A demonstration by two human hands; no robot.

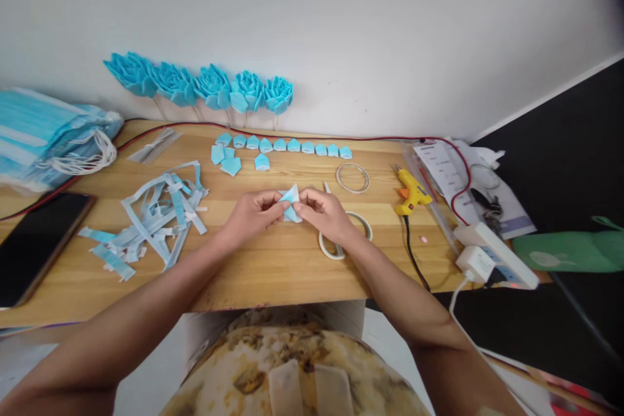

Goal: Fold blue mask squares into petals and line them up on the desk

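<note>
Between my two hands is a small light-blue fabric piece (pixel 291 195), partly folded, with a pointed top and a paler lower part. My left hand (pixel 256 213) pinches its left side between thumb and fingers. On its right side, the thumb and fingertips of my right hand (pixel 324 208) are closed on the same piece. The fingers hide parts of the fold. Just beyond, a row of folded blue petals (pixel 279 144) lies on the table, with a few more pieces (pixel 231 166) in front. White-handled scissors (pixel 331 256) lie partly under my right hand and wrist.
Blue flowers on sticks (pixel 213 88) lean against the wall. Cut strips (pixel 166 214), a phone (pixel 41 240) and packed masks (pixel 43 130) are at left. At right are a tape ring (pixel 353 178), a yellow glue gun (pixel 413 192) and a power strip (pixel 494 257). A red-black cable (pixel 312 134) runs along the back.
</note>
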